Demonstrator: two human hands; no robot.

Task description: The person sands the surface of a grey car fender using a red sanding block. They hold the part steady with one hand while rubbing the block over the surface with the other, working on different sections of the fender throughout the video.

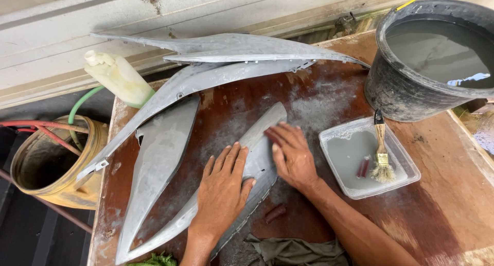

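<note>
Both hands flat, palms down, side by side. Left hand (222, 186) has fingers spread, pointing up n slightly right, thumb out to the side. Right hand (292, 154) angles in from lower right, fingers together, forearm bare. No grip w/ either, just pressing.

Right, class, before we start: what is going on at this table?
A person is working on a long grey panel that lies on a wet brown table. The left hand presses flat on the panel, and the right hand rests its fingers on it beside the left. More grey panels lie behind. To the right, a clear tray of grey water holds a paintbrush, near a black bucket of cloudy water.
</note>
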